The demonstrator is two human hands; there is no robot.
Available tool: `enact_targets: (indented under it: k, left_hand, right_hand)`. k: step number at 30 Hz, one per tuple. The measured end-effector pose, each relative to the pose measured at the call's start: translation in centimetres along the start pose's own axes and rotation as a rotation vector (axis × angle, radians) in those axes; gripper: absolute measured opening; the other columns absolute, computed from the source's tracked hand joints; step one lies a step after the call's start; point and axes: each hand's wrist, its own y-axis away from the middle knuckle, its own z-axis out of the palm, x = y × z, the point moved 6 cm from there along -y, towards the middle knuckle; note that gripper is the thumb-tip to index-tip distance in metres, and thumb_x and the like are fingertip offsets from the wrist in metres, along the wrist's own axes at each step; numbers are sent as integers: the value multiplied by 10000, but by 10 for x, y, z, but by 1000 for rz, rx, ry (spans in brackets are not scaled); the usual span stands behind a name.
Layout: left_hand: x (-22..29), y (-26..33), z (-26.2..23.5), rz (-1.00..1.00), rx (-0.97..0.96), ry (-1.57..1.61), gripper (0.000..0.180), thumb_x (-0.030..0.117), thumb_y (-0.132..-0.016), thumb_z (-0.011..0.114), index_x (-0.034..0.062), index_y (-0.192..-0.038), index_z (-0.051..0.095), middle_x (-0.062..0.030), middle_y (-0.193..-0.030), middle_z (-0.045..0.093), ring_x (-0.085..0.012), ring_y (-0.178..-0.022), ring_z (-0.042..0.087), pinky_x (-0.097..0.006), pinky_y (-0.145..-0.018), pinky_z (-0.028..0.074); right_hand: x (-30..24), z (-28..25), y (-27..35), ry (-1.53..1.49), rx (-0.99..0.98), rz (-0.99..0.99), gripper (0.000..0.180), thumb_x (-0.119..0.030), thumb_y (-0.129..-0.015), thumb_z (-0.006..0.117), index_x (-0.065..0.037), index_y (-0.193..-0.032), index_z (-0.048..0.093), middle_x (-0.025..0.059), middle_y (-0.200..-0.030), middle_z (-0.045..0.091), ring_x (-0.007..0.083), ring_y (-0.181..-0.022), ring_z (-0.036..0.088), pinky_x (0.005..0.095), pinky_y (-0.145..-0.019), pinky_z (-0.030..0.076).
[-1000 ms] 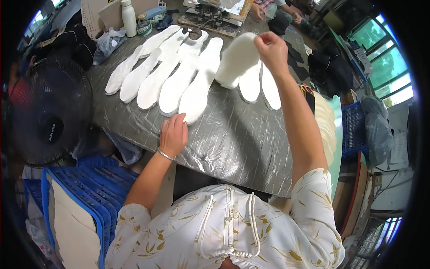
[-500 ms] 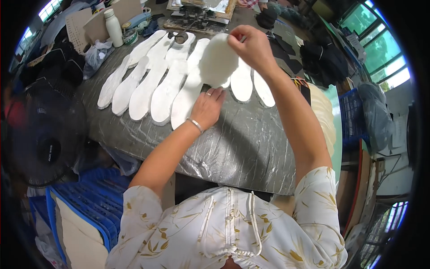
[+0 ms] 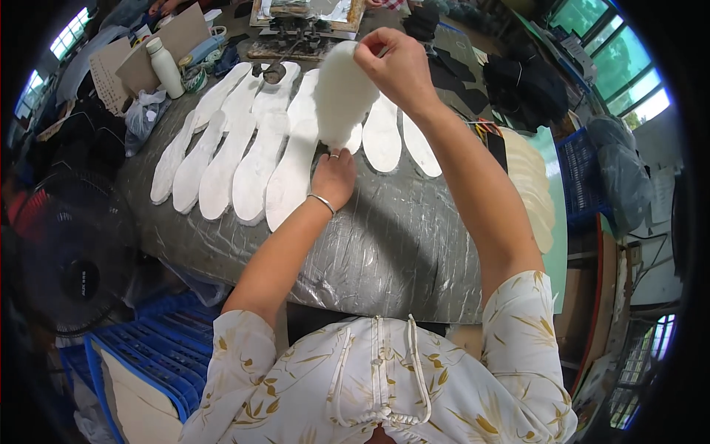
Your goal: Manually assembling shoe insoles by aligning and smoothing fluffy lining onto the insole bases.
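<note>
My right hand (image 3: 399, 68) is raised over the table, thumb and fingers pinching the upper edge of a fuzzy white insole (image 3: 345, 92). That insole hangs upright, its broad face toward me. At its lower end, my left hand (image 3: 334, 180), with a ring and a bracelet, has its fingers closed together on the narrow part; the fingertips are partly hidden. Left of my hands, white insoles (image 3: 250, 180) lie side by side in overlapping rows. More white insoles (image 3: 382, 140) lie to the right, partly covered by my right arm.
A dark round object (image 3: 274, 72) rests on the far insoles. Beyond stand a white bottle (image 3: 164, 68) and a metal fixture (image 3: 296, 37). Cream-coloured pieces (image 3: 529, 185) are stacked at the table's right edge. A black fan (image 3: 78, 251) and blue crates (image 3: 151, 355) stand at the left.
The view has shifted slightly. The raised insole stays in my right hand and is now turned narrower to view. My left fingers have curled in at its lower end.
</note>
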Motion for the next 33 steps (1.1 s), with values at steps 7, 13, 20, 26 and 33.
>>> enact_targets:
  k: [7, 13, 20, 26, 33]
  left_hand:
    - [-5, 7, 2, -58, 65, 201, 335, 81, -819, 543, 7, -1144, 579, -147, -1034, 623, -291, -882, 630, -396, -744, 506]
    - [-11, 9, 6, -204, -65, 495, 226, 77, -850, 548, -14, -1046, 612, -177, -1205, 559, -334, -906, 633, -457, -762, 521]
    - [2, 14, -35, -87, 259, 382, 226, 95, -786, 657, 10, -996, 658, -125, -1144, 580, -311, -986, 580, -412, -816, 479]
    - [-35, 6, -1, -194, 128, 317, 123, 146, -825, 635, 24, -837, 649, -147, -957, 608, -322, -911, 576, -439, -772, 454]
    - [-29, -6, 4, -167, 111, 312, 155, 128, -833, 622, 16, -726, 627, -147, -844, 566, -331, -845, 576, -449, -704, 464]
  right_hand:
    - [-31, -60, -25, -100, 161, -196, 128, -142, -832, 695, -17, -858, 700, 93, -771, 617, 159, -650, 591, 281, -602, 474]
    - [-9, -47, -28, 219, -71, -209, 198, -235, -812, 689, -80, -930, 725, 84, -890, 678, 231, -776, 661, 333, -737, 520]
    - [20, -23, -28, 176, -72, -54, 232, -250, -813, 660, -56, -929, 715, 116, -867, 682, 254, -793, 669, 346, -749, 516]
    - [11, -20, -46, 195, 22, -126, 276, -294, -814, 666, -55, -945, 714, 119, -874, 695, 244, -770, 673, 338, -725, 525]
    - [33, -54, -89, 74, 296, -117, 224, -205, -785, 698, 8, -856, 690, 180, -850, 656, 301, -747, 646, 373, -696, 519]
